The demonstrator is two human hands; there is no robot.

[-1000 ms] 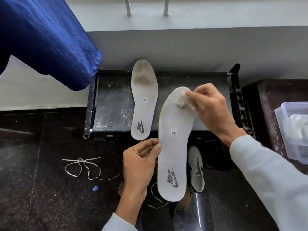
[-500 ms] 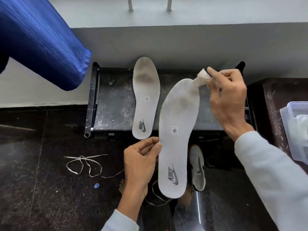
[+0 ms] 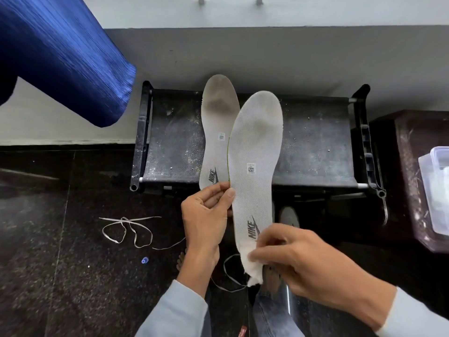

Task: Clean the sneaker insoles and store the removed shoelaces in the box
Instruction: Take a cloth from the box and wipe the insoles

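Left hand point(image 3: 206, 215) pinching the raised insole point(image 3: 255, 152) at frame centre, right hand point(image 3: 298, 261) gripping a white wipe point(image 3: 252, 268) against its heel, second insole point(image 3: 218, 132) behind, shoelace point(image 3: 128, 229) lower left

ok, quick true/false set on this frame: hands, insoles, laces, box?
1. The left hand pinches the held insole by its edge. True.
2. The right hand presses a white wipe at the toe end. False: at the heel end.
3. The second insole lies on the black stool. True.
4. The shoelace is in the plastic box. False: it lies on the floor.
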